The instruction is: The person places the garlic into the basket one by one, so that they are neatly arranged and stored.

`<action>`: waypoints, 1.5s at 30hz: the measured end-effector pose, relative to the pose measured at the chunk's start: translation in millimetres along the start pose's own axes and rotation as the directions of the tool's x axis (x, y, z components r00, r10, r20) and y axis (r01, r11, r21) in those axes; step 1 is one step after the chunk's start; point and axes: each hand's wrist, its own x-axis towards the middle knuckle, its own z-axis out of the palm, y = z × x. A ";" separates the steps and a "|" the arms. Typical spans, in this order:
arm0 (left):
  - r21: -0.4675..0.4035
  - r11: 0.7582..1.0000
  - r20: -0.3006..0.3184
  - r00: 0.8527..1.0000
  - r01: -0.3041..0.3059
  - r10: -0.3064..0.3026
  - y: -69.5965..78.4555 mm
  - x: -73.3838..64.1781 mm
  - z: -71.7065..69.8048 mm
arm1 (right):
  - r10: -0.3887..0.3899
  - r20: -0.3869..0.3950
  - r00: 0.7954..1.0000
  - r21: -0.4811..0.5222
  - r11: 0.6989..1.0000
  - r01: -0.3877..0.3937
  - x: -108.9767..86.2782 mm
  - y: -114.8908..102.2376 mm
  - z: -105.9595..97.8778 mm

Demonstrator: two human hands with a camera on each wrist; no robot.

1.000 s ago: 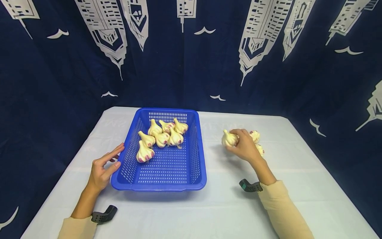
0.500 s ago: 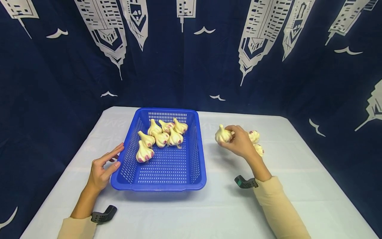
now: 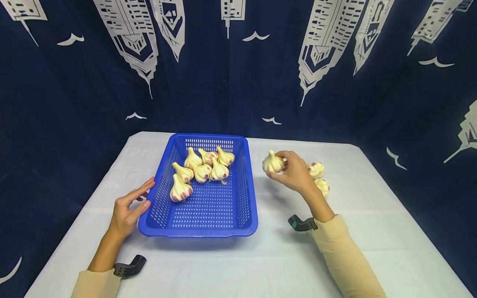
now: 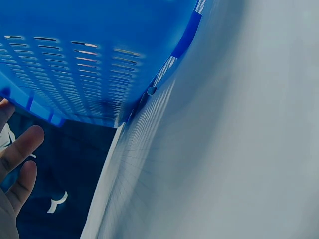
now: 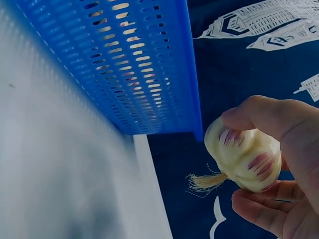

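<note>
My right hand (image 3: pixel 295 171) grips a garlic bulb (image 3: pixel 273 162) between thumb and fingers, above the table just right of the basket. In the right wrist view this bulb (image 5: pixel 244 154) shows purple streaks and a tuft of pale roots. The blue perforated basket (image 3: pixel 208 233) holds several garlic bulbs (image 3: pixel 201 173), gathered toward its back and left. At the basket's left rim my left hand (image 3: pixel 126 211) rests with fingers spread. Its fingers (image 4: pixel 25 149) show beside the basket wall (image 4: pixel 75 64) in the left wrist view.
Two more garlic bulbs (image 3: pixel 316 169) lie on the white-covered table (image 3: pixel 208 269) just right of my right hand. A dark blue cloth (image 3: pixel 223 91) with white building prints hangs behind the table and at both sides.
My right hand has moved left and away from me, carrying the garlic bulb up from beside the two others toward the basket. The left hand and basket have stayed in place.
</note>
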 end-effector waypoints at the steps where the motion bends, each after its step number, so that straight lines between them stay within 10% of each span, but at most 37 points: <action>1: 0.001 1.000 0.000 1.000 -0.001 0.001 -0.1 0.2 0.1 | -0.007 -0.001 1.000 0.006 1.000 0.007 1.3 -1.3 -0.1; 45: 0.020 0.999 0.014 1.000 0.028 -0.028 7.2 2.5 -3.7 | -0.104 0.182 0.978 0.086 0.992 0.090 50.3 -94.0 24.2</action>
